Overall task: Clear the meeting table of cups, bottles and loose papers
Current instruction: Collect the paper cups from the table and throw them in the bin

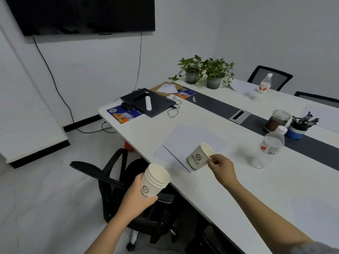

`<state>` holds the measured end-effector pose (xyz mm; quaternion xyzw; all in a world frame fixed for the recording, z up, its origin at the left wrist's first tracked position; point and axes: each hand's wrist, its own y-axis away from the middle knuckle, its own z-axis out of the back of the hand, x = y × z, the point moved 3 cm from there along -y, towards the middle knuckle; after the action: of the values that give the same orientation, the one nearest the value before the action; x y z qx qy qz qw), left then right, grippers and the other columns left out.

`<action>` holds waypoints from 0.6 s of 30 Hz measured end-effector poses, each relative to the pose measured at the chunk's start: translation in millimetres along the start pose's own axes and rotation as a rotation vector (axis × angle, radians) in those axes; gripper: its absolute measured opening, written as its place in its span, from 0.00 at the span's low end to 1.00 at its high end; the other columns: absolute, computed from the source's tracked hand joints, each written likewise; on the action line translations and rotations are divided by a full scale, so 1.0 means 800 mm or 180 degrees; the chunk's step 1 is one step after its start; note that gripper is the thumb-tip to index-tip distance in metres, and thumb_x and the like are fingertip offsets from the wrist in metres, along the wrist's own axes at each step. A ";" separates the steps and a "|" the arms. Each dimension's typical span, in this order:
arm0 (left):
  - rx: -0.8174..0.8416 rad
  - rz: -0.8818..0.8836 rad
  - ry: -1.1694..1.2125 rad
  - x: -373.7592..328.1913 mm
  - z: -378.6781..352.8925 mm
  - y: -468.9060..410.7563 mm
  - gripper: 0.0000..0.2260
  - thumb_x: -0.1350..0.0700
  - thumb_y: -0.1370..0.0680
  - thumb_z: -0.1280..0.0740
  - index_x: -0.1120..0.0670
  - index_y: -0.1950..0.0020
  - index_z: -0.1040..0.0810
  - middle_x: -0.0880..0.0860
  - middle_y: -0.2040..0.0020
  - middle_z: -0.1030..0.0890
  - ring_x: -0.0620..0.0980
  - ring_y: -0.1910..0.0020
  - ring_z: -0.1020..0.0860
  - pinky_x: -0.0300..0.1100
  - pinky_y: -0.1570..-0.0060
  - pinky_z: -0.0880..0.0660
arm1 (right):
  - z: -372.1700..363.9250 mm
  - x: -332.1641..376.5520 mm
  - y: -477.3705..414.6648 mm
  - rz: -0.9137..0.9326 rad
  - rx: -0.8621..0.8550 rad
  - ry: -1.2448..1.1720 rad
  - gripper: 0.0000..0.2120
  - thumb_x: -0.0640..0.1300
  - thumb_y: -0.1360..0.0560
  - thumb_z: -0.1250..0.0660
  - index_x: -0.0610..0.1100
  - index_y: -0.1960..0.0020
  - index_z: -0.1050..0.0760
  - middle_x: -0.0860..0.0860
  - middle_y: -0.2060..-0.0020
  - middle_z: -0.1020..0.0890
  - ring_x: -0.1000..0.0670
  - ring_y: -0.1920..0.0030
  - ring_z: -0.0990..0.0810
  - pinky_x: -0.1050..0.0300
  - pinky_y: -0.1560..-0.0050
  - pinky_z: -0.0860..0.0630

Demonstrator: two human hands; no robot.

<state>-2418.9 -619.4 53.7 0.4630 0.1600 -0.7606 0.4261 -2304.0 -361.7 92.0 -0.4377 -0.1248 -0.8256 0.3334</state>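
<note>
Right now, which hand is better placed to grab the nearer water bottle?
Right. The right hand is over the table near the bottle, though it holds a tilted cup. The left hand holds stacked cups off the table edge.

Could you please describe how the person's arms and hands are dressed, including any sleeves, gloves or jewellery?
Both hands are bare: the left hand and right hand show no gloves, and no rings or watch are visible. The forearms are uncovered too. Only at the bottom right corner does a grey sleeve edge appear, on the right arm.
</note>
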 end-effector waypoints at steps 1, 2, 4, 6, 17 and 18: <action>0.0030 -0.0063 -0.0011 -0.005 -0.002 -0.004 0.34 0.57 0.33 0.26 0.49 0.32 0.38 0.43 0.47 0.26 0.41 0.50 0.25 0.33 0.55 0.29 | 0.005 0.021 0.008 0.0171 0.0041 -0.0324 0.05 0.36 0.25 0.36 0.41 0.55 0.22 0.51 0.62 0.22 0.57 0.64 0.25 0.72 0.67 0.32; 0.0062 -0.0136 -0.0026 -0.012 -0.005 -0.009 0.34 0.57 0.33 0.26 0.49 0.32 0.38 0.43 0.47 0.26 0.41 0.50 0.25 0.34 0.54 0.28 | 0.011 0.040 0.018 0.0334 0.0088 -0.0573 0.05 0.36 0.26 0.35 0.42 0.57 0.22 0.53 0.63 0.22 0.59 0.66 0.25 0.73 0.66 0.31; 0.0118 -0.0231 -0.0015 -0.027 -0.011 -0.016 0.33 0.56 0.34 0.26 0.48 0.33 0.37 0.45 0.48 0.25 0.42 0.50 0.25 0.35 0.55 0.28 | 0.022 0.068 0.039 0.0579 0.0236 -0.0760 0.08 0.36 0.26 0.34 0.46 0.60 0.23 0.55 0.64 0.22 0.59 0.66 0.26 0.72 0.64 0.31; 0.0246 -0.0335 0.0002 -0.041 -0.024 -0.023 0.31 0.56 0.34 0.26 0.48 0.35 0.36 0.46 0.48 0.25 0.43 0.52 0.24 0.35 0.56 0.27 | 0.031 0.077 0.058 0.0625 0.0361 -0.0618 0.13 0.35 0.26 0.34 0.51 0.63 0.25 0.56 0.66 0.23 0.59 0.66 0.27 0.71 0.64 0.31; 0.1973 -0.1510 -0.0292 -0.189 -0.186 0.019 0.30 0.59 0.33 0.27 0.40 0.40 0.38 0.43 0.48 0.25 0.43 0.51 0.24 0.41 0.55 0.25 | 0.168 -0.008 0.181 -0.0218 -0.0301 0.0193 0.08 0.39 0.24 0.38 0.40 0.50 0.21 0.64 0.62 0.27 0.61 0.62 0.27 0.75 0.60 0.33; 0.2146 -0.1638 -0.0308 -0.208 -0.212 0.039 0.29 0.58 0.33 0.27 0.40 0.40 0.38 0.43 0.48 0.25 0.43 0.51 0.24 0.40 0.55 0.25 | 0.193 -0.020 0.208 -0.0306 -0.0449 0.0241 0.08 0.39 0.24 0.38 0.40 0.49 0.21 0.63 0.61 0.27 0.61 0.62 0.27 0.75 0.60 0.33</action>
<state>-2262.9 -446.5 110.1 0.4851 -0.0074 -0.8727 0.0542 -2089.0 -402.2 155.4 -0.4220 -0.0745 -0.8634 0.2663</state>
